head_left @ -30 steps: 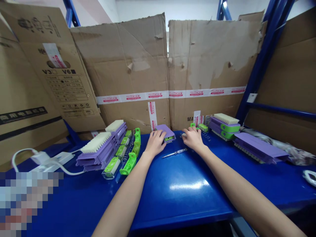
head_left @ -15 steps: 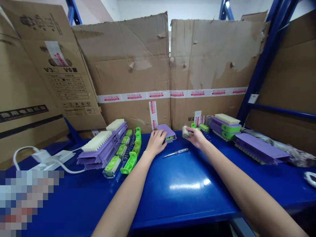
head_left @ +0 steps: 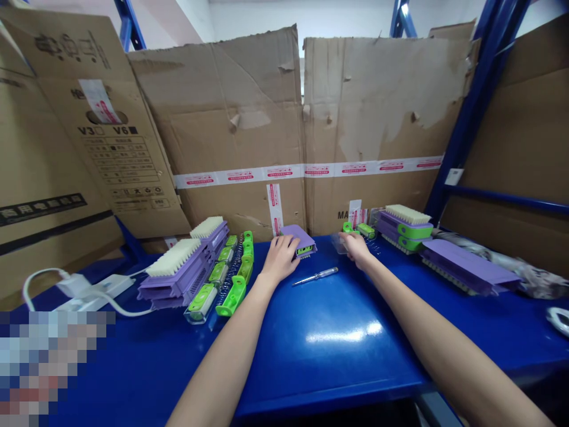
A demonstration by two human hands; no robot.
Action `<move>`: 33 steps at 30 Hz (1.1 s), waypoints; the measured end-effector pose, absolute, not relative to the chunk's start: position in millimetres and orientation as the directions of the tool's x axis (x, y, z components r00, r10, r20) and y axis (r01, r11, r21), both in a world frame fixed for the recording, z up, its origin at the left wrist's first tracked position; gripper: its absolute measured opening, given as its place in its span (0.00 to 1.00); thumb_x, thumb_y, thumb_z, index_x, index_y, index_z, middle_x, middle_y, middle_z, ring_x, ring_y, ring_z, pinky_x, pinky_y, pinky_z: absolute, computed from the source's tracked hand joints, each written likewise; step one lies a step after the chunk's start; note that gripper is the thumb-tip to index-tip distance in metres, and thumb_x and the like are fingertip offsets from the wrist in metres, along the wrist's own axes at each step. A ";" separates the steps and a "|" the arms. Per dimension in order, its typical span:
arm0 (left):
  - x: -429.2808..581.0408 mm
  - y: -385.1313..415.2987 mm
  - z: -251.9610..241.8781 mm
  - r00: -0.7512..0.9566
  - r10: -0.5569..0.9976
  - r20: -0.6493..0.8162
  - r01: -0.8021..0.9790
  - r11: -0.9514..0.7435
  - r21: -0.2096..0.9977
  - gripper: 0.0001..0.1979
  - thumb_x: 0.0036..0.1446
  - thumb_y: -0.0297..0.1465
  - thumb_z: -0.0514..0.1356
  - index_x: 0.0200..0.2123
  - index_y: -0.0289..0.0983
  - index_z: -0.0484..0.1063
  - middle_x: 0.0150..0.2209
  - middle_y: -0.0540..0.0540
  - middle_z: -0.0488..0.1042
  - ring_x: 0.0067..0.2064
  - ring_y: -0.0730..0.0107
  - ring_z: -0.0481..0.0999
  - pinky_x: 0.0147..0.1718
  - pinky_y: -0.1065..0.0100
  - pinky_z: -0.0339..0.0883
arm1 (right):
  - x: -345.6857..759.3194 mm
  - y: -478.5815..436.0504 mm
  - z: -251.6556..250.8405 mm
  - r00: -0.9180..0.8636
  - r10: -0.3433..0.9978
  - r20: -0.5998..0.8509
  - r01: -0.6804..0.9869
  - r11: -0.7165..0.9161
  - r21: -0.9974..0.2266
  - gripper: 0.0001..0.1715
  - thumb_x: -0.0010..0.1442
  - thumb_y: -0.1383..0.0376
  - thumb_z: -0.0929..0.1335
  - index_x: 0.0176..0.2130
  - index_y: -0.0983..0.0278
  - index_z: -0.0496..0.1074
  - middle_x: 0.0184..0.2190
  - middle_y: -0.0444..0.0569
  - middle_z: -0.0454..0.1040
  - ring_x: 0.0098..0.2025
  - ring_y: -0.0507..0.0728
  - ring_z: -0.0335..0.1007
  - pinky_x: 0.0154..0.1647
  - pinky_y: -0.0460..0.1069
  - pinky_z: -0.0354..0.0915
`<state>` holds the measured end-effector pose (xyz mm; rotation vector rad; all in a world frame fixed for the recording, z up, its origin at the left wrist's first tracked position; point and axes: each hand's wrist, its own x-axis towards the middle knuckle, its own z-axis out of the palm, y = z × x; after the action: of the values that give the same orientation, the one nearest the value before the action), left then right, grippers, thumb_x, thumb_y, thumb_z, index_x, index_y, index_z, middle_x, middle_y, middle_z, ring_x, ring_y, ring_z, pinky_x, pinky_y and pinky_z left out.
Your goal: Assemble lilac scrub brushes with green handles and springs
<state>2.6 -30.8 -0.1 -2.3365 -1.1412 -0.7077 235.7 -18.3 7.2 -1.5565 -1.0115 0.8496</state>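
**Left hand (head_left: 281,256) on the purple housing (head_left: 299,235), right hand (head_left: 354,245) across a gap at a clear piece (head_left: 339,243)**

Take the screwdriver (head_left: 315,276) as your landmark. The purple housing lies just beyond it, over its middle, with a green insert (head_left: 305,249) showing at the end toward you. Your left hand, beyond the screwdriver's tip, touches the housing: fingers bent over its top, thumb by the near side. You cannot tell from here how firmly it grips, and the hand hides too much to be sure of the housing's long axis.

Your right hand sits beyond and right of the screwdriver's handle, fingers drawn together against the clear piece; blur hides whether they pinch it. That piece lies beyond the handle, to the housing's right and apart from it, so your left hand is the nearer to the housing. The screwdriver itself slants, tip near-left, handle far-right.
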 end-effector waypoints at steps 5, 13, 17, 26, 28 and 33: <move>2.2 -30.1 -0.6 0.528 0.586 0.615 0.811 -0.564 -0.158 0.21 0.51 0.30 0.60 0.50 0.37 0.64 0.48 0.41 0.68 0.50 0.56 0.66 0.50 0.57 0.58 | 239.3 -21.0 4.0 0.399 0.909 0.123 0.485 -0.096 -0.869 0.10 0.56 0.62 0.62 0.34 0.65 0.69 0.32 0.54 0.72 0.36 0.59 0.69 0.36 0.51 0.62; 2.2 -30.9 0.1 0.528 0.584 0.617 0.811 -0.563 -0.161 0.21 0.51 0.30 0.60 0.50 0.36 0.65 0.48 0.41 0.68 0.49 0.56 0.66 0.50 0.57 0.58 | 230.0 -35.5 17.6 0.383 0.868 0.316 0.850 -0.197 -0.488 0.21 0.60 0.61 0.57 0.49 0.65 0.67 0.38 0.60 0.74 0.40 0.64 0.72 0.40 0.56 0.63; 1.9 -30.7 0.1 0.530 0.586 0.613 0.811 -0.560 -0.167 0.22 0.50 0.30 0.60 0.50 0.37 0.65 0.48 0.41 0.68 0.50 0.56 0.66 0.50 0.57 0.58 | 226.4 -35.3 21.1 0.422 0.784 0.456 0.783 -0.061 -0.619 0.20 0.58 0.57 0.60 0.45 0.63 0.69 0.35 0.56 0.75 0.39 0.62 0.72 0.40 0.54 0.64; 1.7 -33.5 1.8 0.475 0.622 0.622 0.864 -0.463 -0.197 0.22 0.52 0.33 0.61 0.51 0.40 0.66 0.48 0.40 0.67 0.50 0.54 0.65 0.50 0.55 0.58 | 193.5 -39.9 20.1 0.163 0.862 0.481 0.156 0.459 -0.875 0.19 0.49 0.54 0.66 0.39 0.63 0.65 0.31 0.48 0.73 0.24 0.54 0.70 0.25 0.50 0.67; 1.1 -33.4 2.1 0.434 0.650 0.624 0.888 -0.426 -0.174 0.22 0.52 0.33 0.61 0.52 0.42 0.66 0.47 0.40 0.66 0.49 0.55 0.66 0.48 0.56 0.60 | 187.7 -42.9 17.1 0.078 0.831 0.551 0.248 0.519 -0.818 0.16 0.50 0.56 0.67 0.36 0.63 0.66 0.31 0.46 0.72 0.27 0.53 0.70 0.28 0.49 0.67; -4.8 -27.4 -2.5 0.347 0.697 0.627 0.914 -0.402 -0.058 0.24 0.53 0.29 0.60 0.54 0.42 0.64 0.47 0.42 0.65 0.46 0.60 0.70 0.47 0.61 0.63 | 183.9 -46.4 9.5 -0.163 0.711 0.684 0.600 0.622 -0.503 0.10 0.50 0.64 0.69 0.34 0.62 0.66 0.30 0.45 0.71 0.34 0.54 0.67 0.36 0.48 0.63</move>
<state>-4.8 -27.4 -2.5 -2.2153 -1.4129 -0.7359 183.9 -46.4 9.5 -1.0503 -1.8532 0.1402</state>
